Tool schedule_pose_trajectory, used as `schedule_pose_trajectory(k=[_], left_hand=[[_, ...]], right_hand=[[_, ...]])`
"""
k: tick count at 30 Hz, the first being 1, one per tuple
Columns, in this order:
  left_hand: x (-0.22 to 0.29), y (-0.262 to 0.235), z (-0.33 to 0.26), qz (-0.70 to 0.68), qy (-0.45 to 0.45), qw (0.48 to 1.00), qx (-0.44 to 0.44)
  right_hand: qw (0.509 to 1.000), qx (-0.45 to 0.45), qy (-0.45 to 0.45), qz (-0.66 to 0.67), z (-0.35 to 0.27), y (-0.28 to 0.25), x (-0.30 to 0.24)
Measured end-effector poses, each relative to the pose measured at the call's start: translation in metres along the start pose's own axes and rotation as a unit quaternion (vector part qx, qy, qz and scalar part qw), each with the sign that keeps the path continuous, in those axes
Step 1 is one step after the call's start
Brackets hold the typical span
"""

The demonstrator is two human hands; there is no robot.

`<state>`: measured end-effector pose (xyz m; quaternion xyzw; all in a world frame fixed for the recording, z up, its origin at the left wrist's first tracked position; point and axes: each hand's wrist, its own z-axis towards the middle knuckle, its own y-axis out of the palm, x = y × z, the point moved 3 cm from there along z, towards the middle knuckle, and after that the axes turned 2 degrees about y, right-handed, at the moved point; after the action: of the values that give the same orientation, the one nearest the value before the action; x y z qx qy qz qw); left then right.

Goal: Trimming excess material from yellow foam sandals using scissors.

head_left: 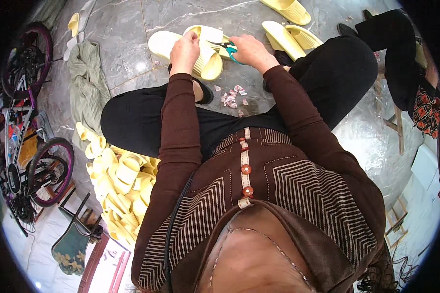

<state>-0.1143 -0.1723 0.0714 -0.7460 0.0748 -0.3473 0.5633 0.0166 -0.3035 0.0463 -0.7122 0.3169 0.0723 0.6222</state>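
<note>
My left hand (185, 51) is closed on a yellow slide sandal (209, 66), with its fingers at the strap. In my right hand (249, 50) is a pair of scissors with teal handles (232, 52); the blades point left toward the strap of the sandal beneath. A second yellow sandal lies partly under the first, and my left hand hides where they overlap. Small pink and white scraps (233, 96) lie on the floor between my feet.
More yellow sandals (284, 41) lie at the far right. A heap of them (124, 180) is by my left leg, beside a grey-green cloth (88, 83). Bicycles (27, 122) stand at the left. Another person's dark-trousered legs (393, 44) are at the right.
</note>
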Motion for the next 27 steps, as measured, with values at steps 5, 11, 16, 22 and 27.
schedule_pose_trajectory(k=[5, 11, 16, 22, 27], left_hand=[[0.003, 0.002, -0.001, -0.019, 0.020, 1.000, -0.008], [0.003, 0.004, -0.001, -0.033, 0.036, 0.998, -0.036], [-0.001, 0.003, 0.003, -0.061, 0.032, 0.997, -0.022], [-0.006, -0.019, 0.014, -0.346, -0.005, 0.932, 0.111], [-0.012, -0.028, 0.014, -0.571, -0.110, 0.768, 0.269]], right_hand=[[0.999, 0.035, 0.032, -0.026, 0.003, 0.007, 0.003], [0.996, 0.077, 0.034, 0.007, 0.004, 0.011, 0.005], [0.990, 0.127, 0.041, 0.045, 0.013, 0.011, 0.014], [0.959, 0.139, 0.119, 0.216, 0.023, -0.008, 0.037], [0.692, 0.033, 0.171, 0.701, 0.009, -0.022, 0.021]])
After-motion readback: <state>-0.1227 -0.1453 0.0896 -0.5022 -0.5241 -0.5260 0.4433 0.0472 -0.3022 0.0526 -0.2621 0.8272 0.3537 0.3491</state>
